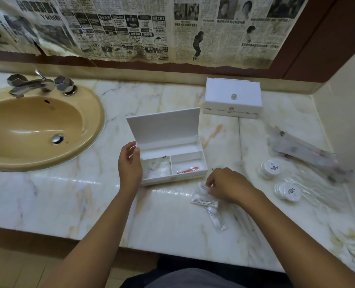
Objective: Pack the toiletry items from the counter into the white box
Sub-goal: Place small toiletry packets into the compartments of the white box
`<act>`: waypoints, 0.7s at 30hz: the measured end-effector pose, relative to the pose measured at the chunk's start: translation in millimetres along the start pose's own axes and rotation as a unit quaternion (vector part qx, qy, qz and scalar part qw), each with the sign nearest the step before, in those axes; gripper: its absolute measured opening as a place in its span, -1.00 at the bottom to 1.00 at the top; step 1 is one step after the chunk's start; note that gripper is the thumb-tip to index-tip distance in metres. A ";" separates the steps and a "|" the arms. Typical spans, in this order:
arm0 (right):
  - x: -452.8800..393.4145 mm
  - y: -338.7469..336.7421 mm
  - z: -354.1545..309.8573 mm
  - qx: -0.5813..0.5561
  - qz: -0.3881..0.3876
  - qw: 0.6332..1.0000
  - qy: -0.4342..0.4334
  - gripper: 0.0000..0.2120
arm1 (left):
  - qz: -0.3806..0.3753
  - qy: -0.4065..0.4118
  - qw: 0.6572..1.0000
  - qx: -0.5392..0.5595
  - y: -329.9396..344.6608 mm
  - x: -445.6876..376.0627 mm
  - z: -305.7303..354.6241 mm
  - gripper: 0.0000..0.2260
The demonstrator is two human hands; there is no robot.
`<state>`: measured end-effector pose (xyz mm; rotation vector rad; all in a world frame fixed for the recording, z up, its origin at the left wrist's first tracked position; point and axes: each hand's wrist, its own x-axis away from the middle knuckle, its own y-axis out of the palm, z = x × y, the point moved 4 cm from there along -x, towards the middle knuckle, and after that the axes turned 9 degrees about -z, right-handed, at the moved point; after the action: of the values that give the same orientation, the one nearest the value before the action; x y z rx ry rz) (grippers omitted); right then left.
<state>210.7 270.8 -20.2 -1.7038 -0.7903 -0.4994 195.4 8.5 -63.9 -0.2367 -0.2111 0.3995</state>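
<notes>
Both hands are low over the marble tabletop [68,196]: the left hand [129,165] rests against the left end wall of the open white box [201,161], fingers loosely curled along its edge, while the right hand [226,187] reaches down with its fingertips pinching a clear packet of cotton swabs [203,198] that lies just in front of the box. A second swab packet [216,219] lies touching the first, nearer the tabletop's front edge. The box stands with its lid [164,125] tilted up at the back; its front-left compartment holds a crumpled clear packet [157,168] and its front-right compartment a packet with a red item [190,169], too small to identify. To the right, well apart from the box, lie two round white packs with dark emblems [270,168] [287,191] and, beyond them, a blurred heap of long clear sachets [305,154]. A closed white box with a small knob [232,98] sits near the back wall. The tan sink [26,159] with chrome taps [31,83] fills the left side, and newspaper [130,28] covers the wall above.
</notes>
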 end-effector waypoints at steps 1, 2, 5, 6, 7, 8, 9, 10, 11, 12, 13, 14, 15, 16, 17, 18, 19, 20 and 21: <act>1.5 -2.9 -0.6 -0.014 0.002 1.000 -0.006 -0.83 | 0.000 -0.001 1.000 0.001 0.1 0.2 0.2 -0.77; 3.7 -7.0 -1.8 -0.028 0.004 0.999 -0.014 -0.88 | 0.001 0.000 1.000 0.002 0.1 0.3 0.1 -0.77; 12.1 -25.0 -10.0 -0.063 0.026 0.997 -0.046 -0.82 | 0.000 0.001 1.000 0.003 0.1 0.5 -0.6 -0.78; 14.0 -31.7 -13.5 -0.074 0.041 0.995 -0.056 -0.84 | 0.000 0.000 1.000 0.004 -0.1 0.6 -0.9 -0.78; 14.8 -37.9 -17.4 -0.084 0.061 0.992 -0.065 -0.88 | 0.001 0.000 1.000 0.005 0.0 0.6 -1.0 -0.78; 14.1 -43.7 -21.2 -0.090 0.085 0.990 -0.072 -0.88 | 0.001 0.001 1.000 0.004 -0.2 0.6 -0.9 -0.78; 11.7 -47.9 -25.2 -0.089 0.110 0.987 -0.080 -0.85 | 0.000 0.001 1.000 0.004 -0.3 0.5 -0.8 -0.78; 8.6 -50.6 -29.6 -0.082 0.131 0.984 -0.090 -0.83 | -0.001 0.002 1.000 0.004 -0.3 0.5 -1.0 -0.78; 5.0 -52.3 -34.6 -0.074 0.148 0.981 -0.101 -0.81 | -0.003 0.002 1.000 0.004 -0.4 0.3 -1.3 -0.78; 1.2 -52.8 -39.6 -0.063 0.162 0.978 -0.113 -0.80 | -0.004 0.001 1.000 0.003 -0.5 0.2 -1.5 -0.78; -3.1 -52.5 -44.3 -0.046 0.173 0.976 -0.122 -0.80 | -0.004 0.001 1.000 0.003 -0.6 0.1 -1.6 -0.78; -7.6 -51.3 -48.4 -0.023 0.180 0.975 -0.129 -0.79 | -0.004 0.001 1.000 0.002 -0.6 0.1 -1.4 -0.77; -11.8 -49.7 -52.3 0.004 0.182 0.974 -0.132 -0.79 | -0.003 0.002 1.000 0.003 -0.6 0.0 -1.3 -0.77; -15.8 -47.9 -55.6 0.032 0.181 0.974 -0.132 -0.78 | -0.002 0.001 1.000 0.004 -0.7 -0.1 -1.4 -0.77; -18.8 -46.6 -58.7 0.060 0.178 0.974 -0.130 -0.78 | -0.003 0.000 1.000 0.007 -0.6 -0.1 -1.5 -0.77; -21.2 -45.8 -61.4 0.082 0.174 0.973 -0.128 -0.77 | -0.003 -0.001 1.000 0.009 -0.5 -0.3 -1.6 -0.77; -23.6 -45.0 -63.6 0.097 0.166 0.973 -0.126 -0.76 | -0.004 -0.002 1.000 0.012 -0.3 -0.5 -1.8 -0.77; -25.8 -44.0 -65.1 0.106 0.156 0.974 -0.125 -0.74 | -0.005 -0.003 1.000 0.016 -0.2 -0.7 -1.7 -0.77; -28.7 -42.6 -66.3 0.116 0.145 0.975 -0.124 -0.74 | -0.005 -0.005 1.000 0.021 -0.3 -0.7 -1.6 -0.77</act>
<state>164.9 206.1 7.0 -1.6435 -0.7274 0.0079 195.3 7.7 -65.4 -0.1923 -0.2144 0.3941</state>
